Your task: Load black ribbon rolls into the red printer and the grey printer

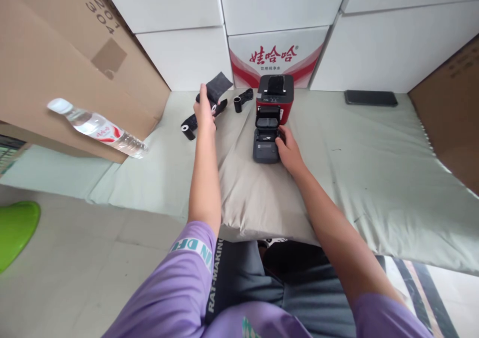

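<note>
My left hand (204, 112) is closed around a black roll whose loose end (220, 85) sticks out beyond the fingers. Just beneath it, another black roll with a white core (188, 132) lies on the cloth, its strip partly covered by the hand. My right hand (289, 152) rests against the right side of a small dark grey portable printer (265, 153), thumb and fingers gripping its edge. The printer's lid (268, 114) stands open. Right behind it is a red and black printer (277, 92) with black material on its top.
A small black roll (238, 105) with its strip lies left of the red printer. A water bottle (103, 128) leans against a cardboard box (75, 43) at left. A black phone-like slab (370, 98) lies at right. White boxes (277, 53) line the back.
</note>
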`<move>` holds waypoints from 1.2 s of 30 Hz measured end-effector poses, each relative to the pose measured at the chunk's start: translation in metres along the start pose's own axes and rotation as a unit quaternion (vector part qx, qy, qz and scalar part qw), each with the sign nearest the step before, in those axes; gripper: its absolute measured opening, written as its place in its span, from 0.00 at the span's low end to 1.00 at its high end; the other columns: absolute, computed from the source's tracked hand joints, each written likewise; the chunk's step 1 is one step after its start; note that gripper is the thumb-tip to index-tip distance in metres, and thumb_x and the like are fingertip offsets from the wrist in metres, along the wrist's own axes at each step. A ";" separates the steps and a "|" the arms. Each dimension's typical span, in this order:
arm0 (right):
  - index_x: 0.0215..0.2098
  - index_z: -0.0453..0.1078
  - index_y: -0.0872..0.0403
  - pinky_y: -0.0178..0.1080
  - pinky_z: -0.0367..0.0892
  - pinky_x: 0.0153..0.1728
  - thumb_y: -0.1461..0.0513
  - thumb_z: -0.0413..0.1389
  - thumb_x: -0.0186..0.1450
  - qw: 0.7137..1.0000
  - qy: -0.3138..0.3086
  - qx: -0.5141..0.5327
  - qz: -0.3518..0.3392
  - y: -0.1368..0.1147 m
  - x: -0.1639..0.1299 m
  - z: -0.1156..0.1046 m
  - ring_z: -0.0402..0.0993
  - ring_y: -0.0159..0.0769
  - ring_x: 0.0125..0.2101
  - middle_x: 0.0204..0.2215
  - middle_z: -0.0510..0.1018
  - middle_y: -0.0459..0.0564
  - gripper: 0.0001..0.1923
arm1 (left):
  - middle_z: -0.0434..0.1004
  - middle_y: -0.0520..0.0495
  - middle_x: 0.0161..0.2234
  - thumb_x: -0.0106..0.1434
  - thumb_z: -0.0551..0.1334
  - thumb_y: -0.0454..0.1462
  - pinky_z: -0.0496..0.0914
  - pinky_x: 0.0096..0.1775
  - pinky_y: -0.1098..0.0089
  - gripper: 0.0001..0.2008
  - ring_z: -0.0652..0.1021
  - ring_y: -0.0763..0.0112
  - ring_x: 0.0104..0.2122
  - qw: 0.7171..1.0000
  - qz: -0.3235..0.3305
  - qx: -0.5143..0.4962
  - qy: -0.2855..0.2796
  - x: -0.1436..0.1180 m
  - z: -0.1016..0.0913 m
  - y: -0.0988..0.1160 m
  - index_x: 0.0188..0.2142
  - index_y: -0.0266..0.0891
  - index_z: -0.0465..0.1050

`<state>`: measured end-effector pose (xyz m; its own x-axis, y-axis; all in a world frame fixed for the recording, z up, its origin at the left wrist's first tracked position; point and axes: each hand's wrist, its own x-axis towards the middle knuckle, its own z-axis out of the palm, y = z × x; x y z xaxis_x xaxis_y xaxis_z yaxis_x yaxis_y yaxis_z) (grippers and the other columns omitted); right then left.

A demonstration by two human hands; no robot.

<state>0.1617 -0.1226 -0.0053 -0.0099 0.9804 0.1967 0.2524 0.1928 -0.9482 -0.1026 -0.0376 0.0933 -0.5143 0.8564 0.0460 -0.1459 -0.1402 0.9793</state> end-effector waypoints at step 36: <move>0.66 0.69 0.50 0.62 0.64 0.73 0.54 0.52 0.70 0.999 0.006 -0.026 0.018 -0.008 -0.005 -0.003 0.74 0.52 0.66 0.67 0.77 0.58 0.28 | 0.77 0.52 0.32 0.72 0.67 0.49 0.69 0.26 0.73 0.16 0.82 0.70 0.24 0.985 0.059 0.164 -0.005 -0.005 0.026 -0.057 0.40 0.44 0.64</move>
<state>0.1623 -0.1288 0.0022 0.0112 0.9861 0.1655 0.3029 0.1544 -0.9404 -0.0697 -0.0205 0.0421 -0.5021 0.8491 0.1644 0.1969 -0.0729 0.9777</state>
